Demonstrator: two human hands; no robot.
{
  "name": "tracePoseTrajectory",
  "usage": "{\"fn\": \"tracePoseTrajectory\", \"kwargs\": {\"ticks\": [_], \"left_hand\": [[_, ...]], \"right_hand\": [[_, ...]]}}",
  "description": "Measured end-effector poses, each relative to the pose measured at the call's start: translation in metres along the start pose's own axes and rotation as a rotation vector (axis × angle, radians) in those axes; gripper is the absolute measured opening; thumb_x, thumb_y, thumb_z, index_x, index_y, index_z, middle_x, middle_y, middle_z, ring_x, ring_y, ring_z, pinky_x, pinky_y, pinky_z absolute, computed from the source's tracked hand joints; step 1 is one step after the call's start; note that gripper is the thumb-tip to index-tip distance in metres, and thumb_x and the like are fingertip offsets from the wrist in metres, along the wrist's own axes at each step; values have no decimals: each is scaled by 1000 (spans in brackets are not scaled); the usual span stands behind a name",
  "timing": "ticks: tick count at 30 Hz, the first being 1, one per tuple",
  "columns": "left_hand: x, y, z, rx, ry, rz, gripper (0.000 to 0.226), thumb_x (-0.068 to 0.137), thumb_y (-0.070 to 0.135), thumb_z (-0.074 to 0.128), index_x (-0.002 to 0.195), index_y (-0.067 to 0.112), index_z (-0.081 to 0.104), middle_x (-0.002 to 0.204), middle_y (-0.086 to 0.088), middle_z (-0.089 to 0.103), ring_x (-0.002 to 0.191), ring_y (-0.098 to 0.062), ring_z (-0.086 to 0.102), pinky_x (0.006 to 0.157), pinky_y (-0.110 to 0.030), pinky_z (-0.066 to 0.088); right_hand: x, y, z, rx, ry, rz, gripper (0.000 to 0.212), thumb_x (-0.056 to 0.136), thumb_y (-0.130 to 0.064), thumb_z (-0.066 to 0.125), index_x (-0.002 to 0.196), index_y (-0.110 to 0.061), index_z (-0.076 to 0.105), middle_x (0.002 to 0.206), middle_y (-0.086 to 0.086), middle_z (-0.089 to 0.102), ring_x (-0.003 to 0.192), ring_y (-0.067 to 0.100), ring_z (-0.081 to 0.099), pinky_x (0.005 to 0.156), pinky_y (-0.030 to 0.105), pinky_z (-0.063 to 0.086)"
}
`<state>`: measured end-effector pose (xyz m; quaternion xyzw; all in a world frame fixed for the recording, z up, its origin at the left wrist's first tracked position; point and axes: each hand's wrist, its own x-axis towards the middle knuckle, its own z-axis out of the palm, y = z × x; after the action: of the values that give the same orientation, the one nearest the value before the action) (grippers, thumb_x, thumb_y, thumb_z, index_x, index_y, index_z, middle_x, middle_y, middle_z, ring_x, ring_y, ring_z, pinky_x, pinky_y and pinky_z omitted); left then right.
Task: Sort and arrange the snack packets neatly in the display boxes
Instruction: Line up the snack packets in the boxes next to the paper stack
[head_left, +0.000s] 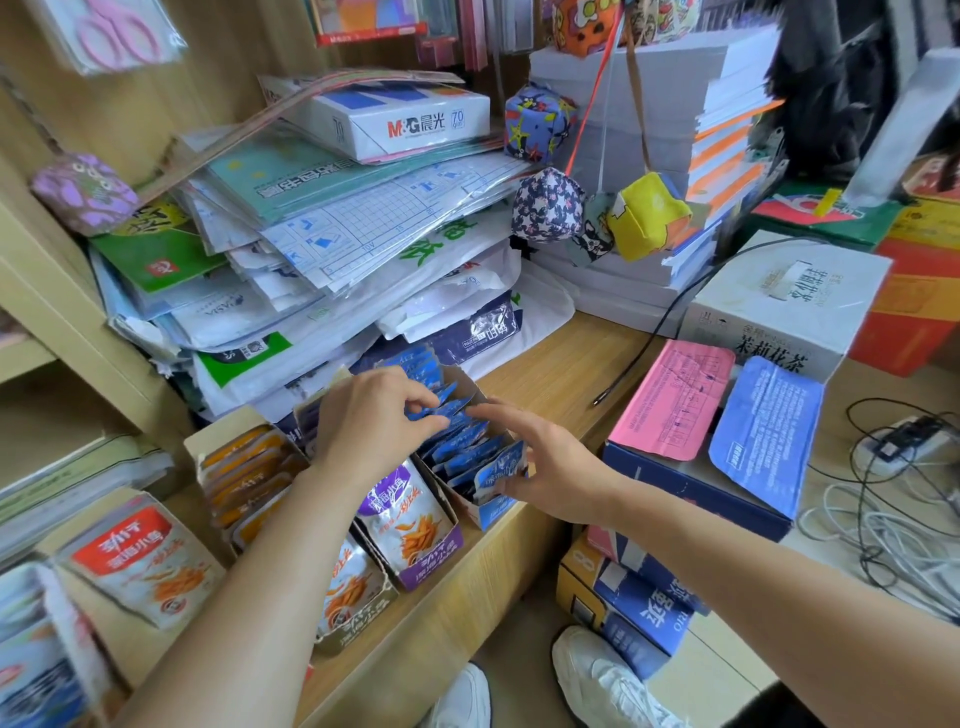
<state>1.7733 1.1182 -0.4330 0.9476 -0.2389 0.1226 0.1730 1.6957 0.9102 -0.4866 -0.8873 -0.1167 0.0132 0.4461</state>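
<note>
Several cardboard display boxes stand in a row on a wooden counter. The rightmost box (480, 506) holds a row of upright blue snack packets (460, 452). My left hand (371, 421) is over that box, pinching the top of a blue packet (439, 408) between thumb and fingers. My right hand (540, 462) hovers at the box's right side with fingers spread, its fingertips touching the front blue packets. To the left stand a purple-packet box (415, 519), an orange-packet box (244, 467) and a red-packet box (145, 556).
A tall untidy pile of paper packs and plastic-wrapped stationery (322, 234) rises right behind the boxes. Hanging fabric pouches (550, 202) dangle at the centre. Pink and blue packs (717, 405) lie on a carton at right, beside cables (883, 493). My white shoes (597, 670) show below.
</note>
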Motion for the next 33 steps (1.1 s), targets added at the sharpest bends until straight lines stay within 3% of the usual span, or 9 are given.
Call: {"fn": "tracePoseTrajectory", "kwargs": {"ticks": [4,6,9,15,21,24,26,30,33], "left_hand": [[5,5,4,129,-18,-35,29,73,60,80,90,37,79,77,15,54,80,-12,60,75,-33,46],[5,11,3,201,-7,-23,11,80,48,77,79,37,78,72,14,51,80,-15,61,70,-32,40],[2,12,2,240,-11,-21,17,86,33,69,70,32,71,70,12,55,71,-14,54,64,-29,32],[-4,-7,-16,-43,-23,8,12,81,25,73,73,33,74,73,14,64,69,-12,62,66,-32,51],[-14,-12,-14,-209,-136,14,17,84,15,78,97,26,81,82,15,71,80,5,64,68,-3,44],[-18,-18,-21,-227,-232,-26,31,82,21,80,106,39,76,87,19,69,85,1,63,75,-20,52],[-20,-22,-23,-105,-192,7,33,77,25,83,105,41,75,89,18,66,89,-7,58,80,-34,50],[-20,-27,-21,-1,-71,78,21,67,35,90,67,36,70,68,20,57,79,-12,50,75,-38,47],[-22,-26,-15,48,-75,105,16,68,46,88,74,39,76,69,18,57,77,-13,49,76,-39,44]], "right_hand": [[0,-1,-3,-74,3,-10,67,83,-8,76,140,-31,48,159,-5,32,138,10,39,90,1,36],[-1,-2,-3,-63,6,-3,65,83,-8,76,139,-27,49,155,-6,37,126,2,42,84,-3,37],[-2,-3,-4,-56,8,-2,66,84,-9,77,141,-26,48,152,-7,41,118,-1,42,81,-1,40],[-1,3,-2,-15,10,35,75,85,-12,76,147,-30,38,145,-6,50,118,1,49,81,-2,39],[-2,2,2,39,-38,52,90,88,-7,72,158,-30,21,149,-8,46,132,5,48,100,14,46],[-4,4,5,148,-13,71,96,87,-6,73,159,-29,16,153,-10,40,137,5,43,108,24,45],[-8,7,10,238,29,84,91,86,-5,74,156,-36,23,150,-17,41,138,4,44,104,19,46],[-12,7,14,253,63,58,87,85,-3,72,153,-39,31,164,-13,18,149,8,24,88,5,46],[-9,7,12,103,57,-19,97,80,-9,73,149,-54,23,164,-15,13,151,13,22,107,35,47]]}}
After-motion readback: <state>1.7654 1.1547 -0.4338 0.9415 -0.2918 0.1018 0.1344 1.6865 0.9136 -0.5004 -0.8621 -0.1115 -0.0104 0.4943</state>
